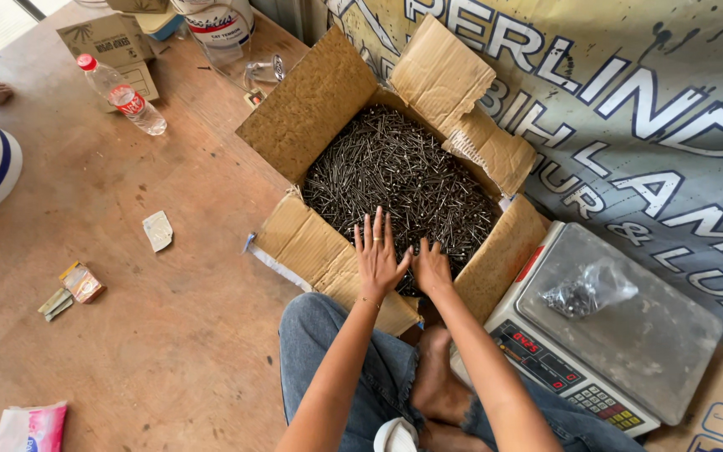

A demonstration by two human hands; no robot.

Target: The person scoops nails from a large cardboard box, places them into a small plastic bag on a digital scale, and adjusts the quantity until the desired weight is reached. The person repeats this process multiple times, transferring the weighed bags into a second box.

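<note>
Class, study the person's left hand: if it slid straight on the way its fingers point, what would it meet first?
The left hand points up-frame into the open brown cardboard box; it would probably meet the heap of dark metal nails first, though its height above them is unclear.

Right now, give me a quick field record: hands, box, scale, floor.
left hand: flat, fingers spread, on the nails at the near edge
right hand: reaching into the nails, fingers hidden
box: open cardboard, full of dark nails
scale: right of the box, small clear bag of nails on its tray
floor: wood, with a plastic bottle
</note>
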